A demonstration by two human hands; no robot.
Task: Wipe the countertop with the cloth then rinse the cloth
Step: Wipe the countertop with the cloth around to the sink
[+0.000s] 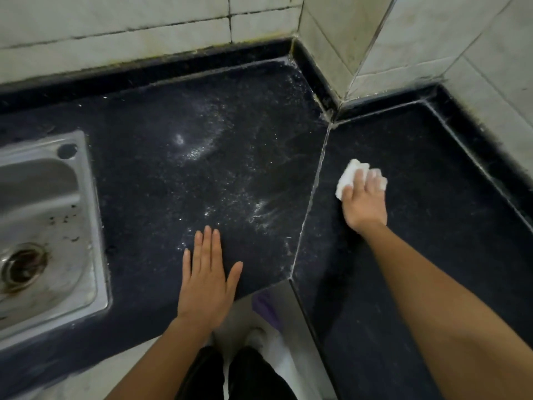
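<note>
A dark speckled L-shaped countertop (178, 180) fills the view, with white powdery smears across its middle section. My right hand (364, 202) presses a small crumpled white cloth (350, 174) flat on the right-hand slab, just right of the diagonal seam. The cloth sticks out past my fingertips toward the wall. My left hand (206, 277) lies flat, palm down, fingers together, on the middle slab near the front edge and holds nothing.
A stainless steel sink (46, 226) with a rusty drain (21, 267) is set into the counter at the left. Tiled walls (144, 33) and a protruding tiled corner (354, 53) border the counter behind and to the right. My legs and the floor show below.
</note>
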